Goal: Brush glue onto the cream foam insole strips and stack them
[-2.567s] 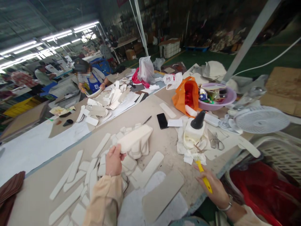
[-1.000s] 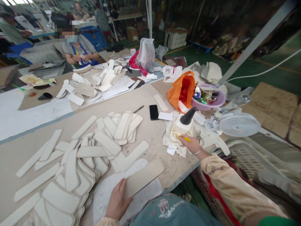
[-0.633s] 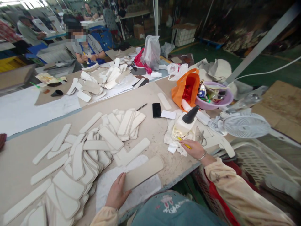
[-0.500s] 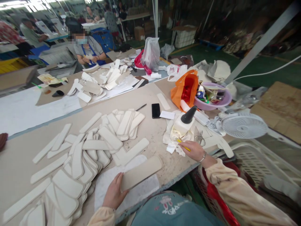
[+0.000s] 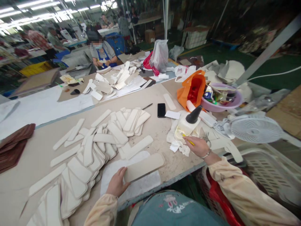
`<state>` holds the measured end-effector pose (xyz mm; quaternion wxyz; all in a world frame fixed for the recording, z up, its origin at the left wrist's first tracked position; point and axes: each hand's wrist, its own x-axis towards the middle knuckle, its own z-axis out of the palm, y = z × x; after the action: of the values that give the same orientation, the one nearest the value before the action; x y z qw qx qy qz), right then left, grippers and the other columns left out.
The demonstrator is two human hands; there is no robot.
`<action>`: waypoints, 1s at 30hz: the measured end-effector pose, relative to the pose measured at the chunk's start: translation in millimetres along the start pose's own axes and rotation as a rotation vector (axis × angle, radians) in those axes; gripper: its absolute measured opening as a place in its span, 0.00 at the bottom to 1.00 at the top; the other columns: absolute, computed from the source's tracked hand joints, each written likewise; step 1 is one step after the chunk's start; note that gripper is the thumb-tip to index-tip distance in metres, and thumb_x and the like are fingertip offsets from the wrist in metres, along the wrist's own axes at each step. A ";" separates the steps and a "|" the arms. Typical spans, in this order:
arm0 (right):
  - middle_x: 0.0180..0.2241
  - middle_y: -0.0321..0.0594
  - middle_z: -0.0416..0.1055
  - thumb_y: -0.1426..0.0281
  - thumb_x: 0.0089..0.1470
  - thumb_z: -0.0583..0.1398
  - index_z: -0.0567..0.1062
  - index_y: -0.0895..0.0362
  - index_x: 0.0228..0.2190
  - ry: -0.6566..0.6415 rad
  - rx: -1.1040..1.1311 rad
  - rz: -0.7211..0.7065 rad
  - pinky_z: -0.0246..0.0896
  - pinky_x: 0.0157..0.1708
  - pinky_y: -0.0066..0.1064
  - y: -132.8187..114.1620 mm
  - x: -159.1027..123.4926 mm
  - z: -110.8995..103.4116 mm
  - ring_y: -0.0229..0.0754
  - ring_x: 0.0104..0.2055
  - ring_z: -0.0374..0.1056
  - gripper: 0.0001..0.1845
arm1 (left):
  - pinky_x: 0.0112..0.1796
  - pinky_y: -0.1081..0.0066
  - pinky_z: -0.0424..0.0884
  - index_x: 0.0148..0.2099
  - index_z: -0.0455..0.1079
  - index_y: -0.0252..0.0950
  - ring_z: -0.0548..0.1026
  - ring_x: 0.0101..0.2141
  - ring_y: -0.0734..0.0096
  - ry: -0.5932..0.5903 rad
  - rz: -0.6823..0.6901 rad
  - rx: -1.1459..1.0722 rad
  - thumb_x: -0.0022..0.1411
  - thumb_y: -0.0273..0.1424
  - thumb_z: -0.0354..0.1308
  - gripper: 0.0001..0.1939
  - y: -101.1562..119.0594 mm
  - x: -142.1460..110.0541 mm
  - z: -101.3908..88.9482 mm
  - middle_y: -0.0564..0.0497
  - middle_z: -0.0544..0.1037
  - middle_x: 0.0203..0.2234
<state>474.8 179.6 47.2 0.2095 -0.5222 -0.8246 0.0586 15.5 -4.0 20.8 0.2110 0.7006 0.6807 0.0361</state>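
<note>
View: head
Left hand: closed on the left end of a long pale piece, fingers toward its far side, thumb toward its near side; well apart from the right hand
Long pale piece: by the near edge of the worktop, above a white sheet; rounded right end pointing toward the container
Right hand: closed on a slim yellow handle; bracelet at the wrist
Yellow handle: tilted, far end at the near side of a white container; what lies beyond that end too small to tell
White container: toward the right end of the worktop, on crumpled white material; black cone on it, leaning right
Pale pieces, heap: overlapping, left of the long pale piece, reaching toward the near left corner
Dark reddish-brown pieces: stacked, left part of the worktop
Phone: black, flat, beside a white card
Thin dark tool: lying between the heap and the phone
Orange bag: open, next to a purple basin of mixed items
Scissors: just beyond the right hand
White fan: right end of the worktop
Plastic crate: beside the near right edge
Person: across the worktop, blue apron, behind a second pale heap
</note>
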 end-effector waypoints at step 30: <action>0.20 0.36 0.68 0.61 0.52 0.56 0.72 0.59 0.36 -0.207 1.083 0.514 0.59 0.19 0.25 -198.2 -42.9 25.3 0.34 0.19 0.62 0.15 | 0.53 0.56 0.60 0.57 0.51 0.35 0.62 0.53 0.59 0.111 0.114 -0.343 0.47 0.35 0.59 0.35 -20.1 -6.6 23.0 0.42 0.62 0.51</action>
<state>314.4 55.9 74.6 0.3431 -0.5155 -0.5411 0.5689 3.9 -16.4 -5.4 0.2871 0.6886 0.6345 0.2020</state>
